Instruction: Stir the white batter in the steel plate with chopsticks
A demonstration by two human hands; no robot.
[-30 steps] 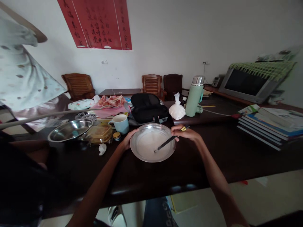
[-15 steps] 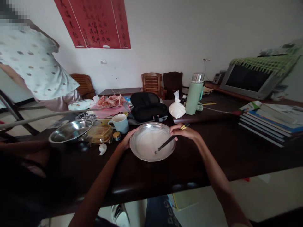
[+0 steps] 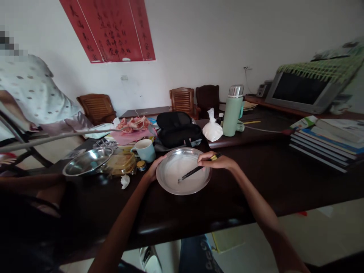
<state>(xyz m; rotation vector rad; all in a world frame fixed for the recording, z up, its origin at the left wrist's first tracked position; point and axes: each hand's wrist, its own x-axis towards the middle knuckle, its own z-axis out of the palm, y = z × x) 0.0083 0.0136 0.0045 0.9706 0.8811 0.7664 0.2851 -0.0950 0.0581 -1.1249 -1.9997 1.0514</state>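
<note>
A round metal basin (image 3: 184, 191) stands on the dark table in front of me, with a whitish mixture (image 3: 174, 170) spread across its inside. My left hand (image 3: 154, 169) grips the basin's left rim. Black chopsticks (image 3: 193, 172) with gold ends are held in my right hand (image 3: 214, 160), above the basin's right side. Their tips reach down to the mixture near the middle. Behind the basin lies a black open case (image 3: 179, 131). A knotted plastic bag of white powder (image 3: 212, 129) sits behind my right hand.
Left of the basin are a light blue mug (image 3: 144, 151), a small jar (image 3: 141, 165), a crumpled tissue (image 3: 124, 181) and another metal basin (image 3: 88, 161). A green thermos (image 3: 233, 113) and stacked books (image 3: 327, 144) stand right. Another person (image 3: 36, 91) is at the left.
My right hand has moved left over the basin's rim, and the chopstick tips have shifted left through the mixture. The left hand still holds the rim. The person at left has moved.
</note>
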